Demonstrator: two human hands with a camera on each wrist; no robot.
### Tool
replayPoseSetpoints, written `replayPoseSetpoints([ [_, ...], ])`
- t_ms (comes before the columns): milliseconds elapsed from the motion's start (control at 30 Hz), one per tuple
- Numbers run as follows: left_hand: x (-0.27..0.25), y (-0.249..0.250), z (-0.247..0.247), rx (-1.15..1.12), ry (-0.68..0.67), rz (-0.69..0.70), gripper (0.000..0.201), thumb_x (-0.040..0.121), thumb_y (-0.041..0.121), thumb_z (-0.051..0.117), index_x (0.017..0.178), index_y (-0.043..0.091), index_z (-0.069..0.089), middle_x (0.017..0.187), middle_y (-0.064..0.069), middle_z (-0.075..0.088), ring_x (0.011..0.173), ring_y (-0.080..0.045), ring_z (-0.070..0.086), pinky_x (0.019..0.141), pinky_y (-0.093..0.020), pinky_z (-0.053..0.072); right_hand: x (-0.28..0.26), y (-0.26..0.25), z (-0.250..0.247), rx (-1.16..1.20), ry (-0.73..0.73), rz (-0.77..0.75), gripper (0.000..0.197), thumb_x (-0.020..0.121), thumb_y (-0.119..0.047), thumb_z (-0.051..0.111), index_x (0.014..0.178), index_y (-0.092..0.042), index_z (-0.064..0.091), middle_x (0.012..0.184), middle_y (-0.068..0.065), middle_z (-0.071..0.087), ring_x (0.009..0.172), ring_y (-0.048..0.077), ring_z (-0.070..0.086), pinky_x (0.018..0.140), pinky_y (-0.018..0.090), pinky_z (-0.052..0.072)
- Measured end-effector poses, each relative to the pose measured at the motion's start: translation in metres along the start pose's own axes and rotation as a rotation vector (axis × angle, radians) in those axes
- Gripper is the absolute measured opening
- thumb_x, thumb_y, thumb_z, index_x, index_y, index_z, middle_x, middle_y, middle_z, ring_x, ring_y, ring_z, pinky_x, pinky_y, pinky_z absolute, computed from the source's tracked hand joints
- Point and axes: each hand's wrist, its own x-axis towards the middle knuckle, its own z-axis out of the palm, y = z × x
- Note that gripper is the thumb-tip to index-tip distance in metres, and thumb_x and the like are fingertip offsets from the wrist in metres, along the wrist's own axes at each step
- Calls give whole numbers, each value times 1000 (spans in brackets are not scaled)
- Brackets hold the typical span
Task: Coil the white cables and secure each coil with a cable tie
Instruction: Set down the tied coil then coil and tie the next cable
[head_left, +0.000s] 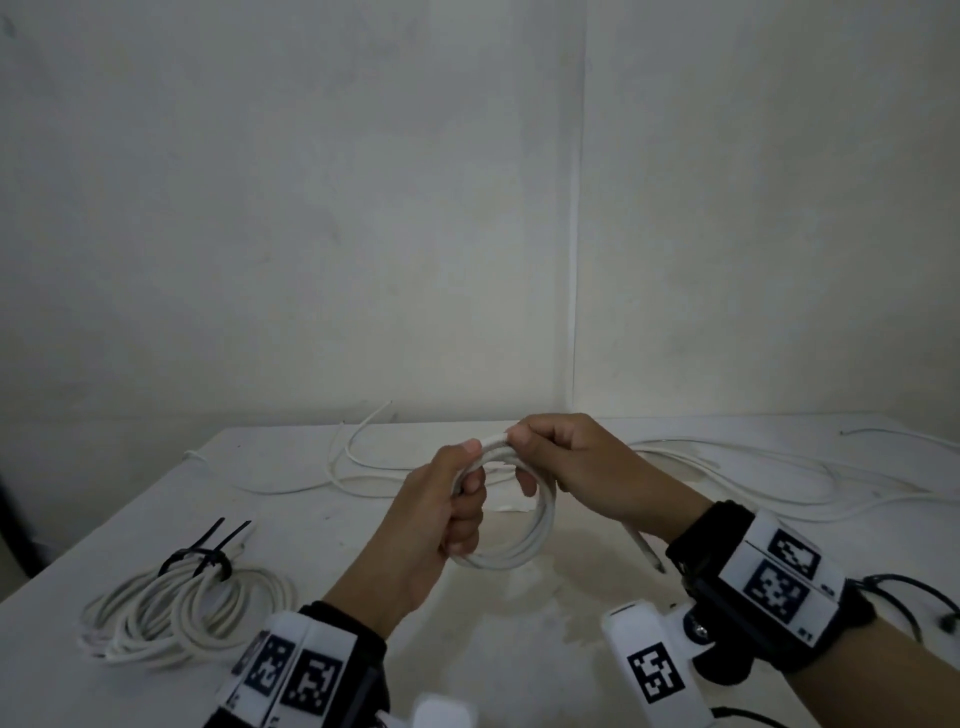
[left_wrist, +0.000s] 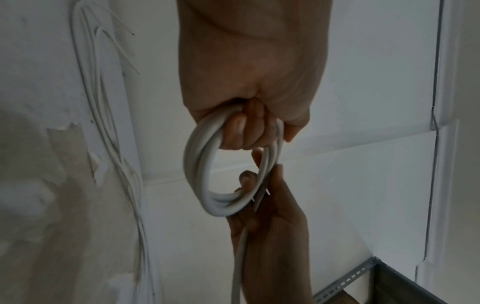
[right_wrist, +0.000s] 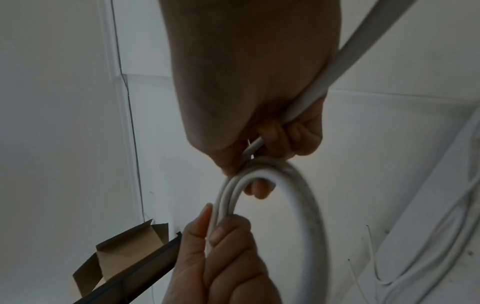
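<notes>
- Left hand (head_left: 447, 506): grip clenched round the left side of the white cable coil (head_left: 524, 540). The fingers wrap through the loop and the thumb lies along its top.
- Right hand (head_left: 582, 467): grip pinches the top of the same coil, just right of the left thumb. The wrist views show the free cable end (head_left: 644, 548) running through this palm and out below the wrist.
- White cable coil: held in the air between the two grips, above the counter (head_left: 519, 649). It stands roughly upright and consists of several turns lying close together. It carries no tie.
- Finished coil (head_left: 182, 618): lies flat on the counter, well to the left of the left grip and nearer the person.
- Black cable tie (head_left: 205, 558): wraps the far side of the finished coil, with its two tails pointing away from the person.
- Loose white cables (head_left: 753, 478): spread on the counter beyond and to the right of the right grip. Further strands (head_left: 353, 462) lie beyond the left grip. None touches either hand.
- Cardboard box (right_wrist: 124, 255): visible in the right wrist view only, below the left hand, flaps open.
</notes>
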Motion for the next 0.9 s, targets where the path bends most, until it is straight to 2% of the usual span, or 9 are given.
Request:
replayPoseSetpoints([
  [167, 3, 4, -7, -215, 39, 19, 42, 95, 28, 36, 55, 16, 32, 38, 9, 20, 27, -3, 15, 32, -14, 15, -12, 14, -8, -54, 39, 23, 28, 100, -23, 35, 103, -23, 63, 76, -10, 56, 55, 2, 40, 56, 13, 34],
  [267, 3, 3, -4, -223, 35, 12, 42, 95, 29, 36, 55, 16, 32, 37, 9, 20, 27, -3, 15, 31, -13, 15, -10, 23, -8, -332, 182, -23, 22, 96, -25, 44, 101, -26, 66, 75, -9, 47, 63, 2, 45, 61, 14, 33],
  [367, 4, 2, -3, -271, 39, -2, 41, 94, 30, 35, 55, 16, 32, 36, 9, 20, 26, -2, 15, 31, -13, 14, -8, 23, -7, -442, 306, -17, 23, 92, -28, 53, 90, -13, 71, 67, -8, 42, 60, 3, 42, 59, 17, 31],
  [500, 4, 6, -2, -326, 36, 0, 40, 93, 30, 34, 55, 16, 31, 35, 9, 20, 25, -2, 15, 32, -14, 12, -7, 19, 0, -200, 275, 73, 28, 95, -27, 46, 92, -10, 69, 72, -5, 57, 62, -1, 55, 69, 11, 45],
  [567, 4, 8, -2, -344, 40, 13, 40, 92, 30, 35, 55, 16, 32, 36, 9, 20, 25, -2, 15, 32, -15, 13, -8, 14, 5, 31, 213, 117, 33, 93, -41, 46, 89, -17, 68, 87, 8, 64, 76, 10, 63, 88, 34, 51],
  [633, 5, 8, -3, -364, 46, 22, 42, 92, 31, 36, 53, 16, 33, 36, 9, 20, 25, -3, 15, 32, -15, 14, -11, 8, 9, 105, 181, 96, 33, 80, -56, 54, 87, -27, 68, 100, 13, 61, 85, 17, 64, 89, 31, 52],
  [700, 5, 7, -3, -380, 45, 23, 44, 92, 31, 36, 50, 16, 35, 35, 9, 20, 25, -3, 16, 32, -15, 15, -13, 4, 13, 160, 158, 102, 22, 71, -48, 65, 91, -38, 65, 107, 6, 57, 83, 9, 65, 74, 16, 51],
  [767, 5, 5, -3, -381, 43, 21, 44, 92, 31, 36, 51, 16, 34, 35, 9, 21, 25, -3, 16, 31, -15, 15, -12, 6, 16, 219, 194, 115, 19, 76, -28, 72, 94, -31, 66, 106, 1, 61, 78, 7, 66, 71, 16, 49],
  [900, 6, 4, 1, -380, 33, 26, 44, 92, 31, 35, 51, 16, 34, 35, 8, 20, 25, -3, 16, 31, -14, 16, -12, 5, 22, 385, 278, 96, 9, 85, -2, 62, 81, -9, 67, 68, 2, 68, 66, 10, 66, 66, 17, 52],
])
